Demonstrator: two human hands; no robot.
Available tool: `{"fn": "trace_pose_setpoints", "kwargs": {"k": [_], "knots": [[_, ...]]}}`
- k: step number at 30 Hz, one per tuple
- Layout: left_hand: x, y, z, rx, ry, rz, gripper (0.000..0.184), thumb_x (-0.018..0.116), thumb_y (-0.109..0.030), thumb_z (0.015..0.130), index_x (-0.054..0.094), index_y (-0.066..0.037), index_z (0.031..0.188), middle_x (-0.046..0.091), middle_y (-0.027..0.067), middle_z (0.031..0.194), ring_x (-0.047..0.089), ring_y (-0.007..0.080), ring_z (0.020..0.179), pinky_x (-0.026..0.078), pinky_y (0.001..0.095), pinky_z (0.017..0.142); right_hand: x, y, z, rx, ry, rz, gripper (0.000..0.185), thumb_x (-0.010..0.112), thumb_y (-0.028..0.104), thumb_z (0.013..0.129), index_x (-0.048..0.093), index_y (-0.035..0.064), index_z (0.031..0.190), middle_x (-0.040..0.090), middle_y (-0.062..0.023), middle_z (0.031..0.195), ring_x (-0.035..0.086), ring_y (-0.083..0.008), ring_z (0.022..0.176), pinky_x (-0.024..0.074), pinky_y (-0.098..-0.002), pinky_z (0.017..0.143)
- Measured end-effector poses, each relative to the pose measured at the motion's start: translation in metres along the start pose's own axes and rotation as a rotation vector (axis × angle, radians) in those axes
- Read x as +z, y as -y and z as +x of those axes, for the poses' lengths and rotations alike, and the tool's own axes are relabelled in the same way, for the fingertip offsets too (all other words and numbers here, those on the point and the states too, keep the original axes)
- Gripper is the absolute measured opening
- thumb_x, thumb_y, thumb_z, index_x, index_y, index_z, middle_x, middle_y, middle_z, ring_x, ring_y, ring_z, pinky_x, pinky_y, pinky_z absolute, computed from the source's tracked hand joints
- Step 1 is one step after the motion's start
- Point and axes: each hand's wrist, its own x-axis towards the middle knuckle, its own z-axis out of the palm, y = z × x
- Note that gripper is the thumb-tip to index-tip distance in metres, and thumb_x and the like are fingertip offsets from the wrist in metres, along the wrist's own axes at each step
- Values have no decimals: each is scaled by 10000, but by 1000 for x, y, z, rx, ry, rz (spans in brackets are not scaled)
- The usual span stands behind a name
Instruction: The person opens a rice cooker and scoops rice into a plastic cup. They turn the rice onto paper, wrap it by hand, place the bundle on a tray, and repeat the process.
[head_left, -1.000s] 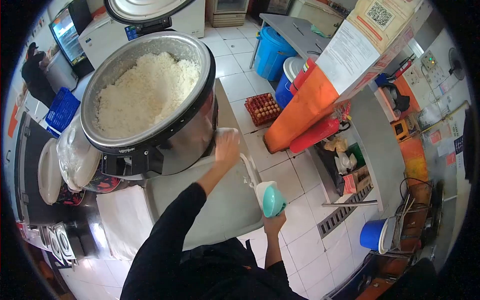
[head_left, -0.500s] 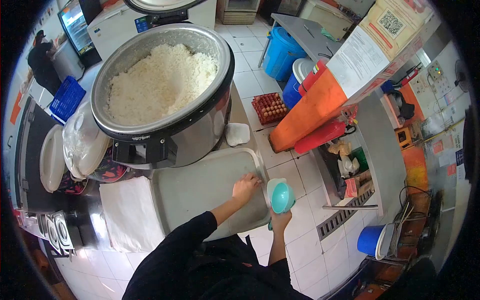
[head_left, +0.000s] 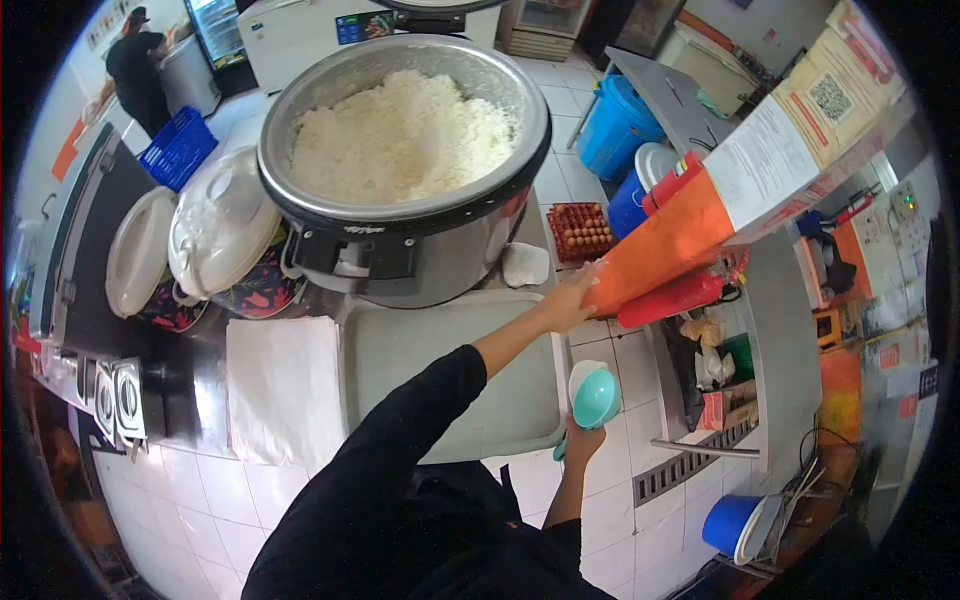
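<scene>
My right hand [head_left: 584, 441] is closed round the handle of a turquoise scoop [head_left: 597, 398], held beyond the right edge of the tray. A white cup-shaped piece [head_left: 587, 373] sits right behind the scoop's bowl; whether the two are joined I cannot tell. My left hand [head_left: 568, 304] reaches out over the tray's far right corner, its fingers stretched toward the orange pillar [head_left: 660, 240]; contact with it is unclear. Below the left arm lies the grey tray [head_left: 450, 400]. Behind it stands a large cooker [head_left: 440, 262] with its lid up, holding white rice [head_left: 400, 140].
A stack of white paper [head_left: 283, 390] lies left of the tray. Lidded floral pots [head_left: 255, 285] stand beside the cooker. A white block-like item [head_left: 526, 265] rests near the cooker's base. Eggs in a red tray [head_left: 580, 232] are beyond. Another person [head_left: 138, 70] stands far left.
My left hand has moved from over the tray up and right to the orange pillar, its fingers straightening. My right hand still holds the scoop. The view has shifted, moving the cooker rightward.
</scene>
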Motion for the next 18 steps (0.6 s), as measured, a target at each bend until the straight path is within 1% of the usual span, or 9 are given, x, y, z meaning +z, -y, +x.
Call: {"fn": "trace_pose_setpoints", "kwargs": {"k": [1,2,5,7,10,12,14,16,18], "knots": [[-1,4,-9,-9,-13,10,681,602,-102,721,274,-11,1310,392,225,1252,423,348,1130,350,377,963,-1,0,0,54,1,5,201,705,10,615,584,-37,769,610,-77,725,563,-173,652,451,-307,609],[-8,-1,-25,-57,93,38,681,603,-112,719,273,8,1302,334,228,1290,366,351,1175,312,377,991,0,-1,1,107,6,13,203,707,5,610,584,-38,766,611,-77,728,564,-175,655,452,-309,610],[-30,-13,-97,-210,268,251,684,609,-151,713,282,18,1289,260,204,1351,270,349,1246,265,402,1023,2,2,5,15,-44,-52,228,717,-1,600,590,-41,785,616,-78,743,565,-180,669,453,-315,614],[-41,-5,-160,-208,245,407,667,610,-190,725,300,-11,1288,251,191,1362,264,346,1251,243,426,1030,3,18,16,-8,-83,-104,237,722,3,599,592,-43,791,618,-79,750,566,-182,674,454,-319,616],[-84,-20,-239,-294,249,396,717,648,-295,710,311,-73,1303,229,180,1377,219,339,1279,187,472,1042,8,30,49,-128,-131,-64,271,731,19,603,587,-52,820,612,-80,764,572,-195,675,459,-329,623],[-113,-37,-278,-288,330,432,827,691,-381,653,295,-110,1327,198,152,1405,188,322,1300,147,518,1037,22,28,81,-209,101,-22,292,739,31,604,568,-51,826,595,-73,757,581,-192,680,466,-330,620],[-129,-42,-300,-267,394,457,873,706,-415,626,288,-131,1337,181,132,1419,164,310,1314,123,548,1033,49,61,99,-19,238,62,279,745,37,616,555,-12,814,570,-57,740,580,-172,670,474,-307,597],[-134,-41,-312,-311,512,489,917,716,-446,594,275,-169,1349,160,94,1434,135,279,1329,108,582,1021,84,71,123,15,313,204,262,733,26,636,547,3,819,562,-52,735,581,-169,662,480,-301,585],[-130,-42,-310,-327,499,520,925,718,-449,586,272,-182,1351,158,81,1436,139,266,1329,114,582,1020,116,90,141,51,387,351,248,721,15,656,539,19,824,555,-48,729,581,-166,654,486,-294,573]]}}
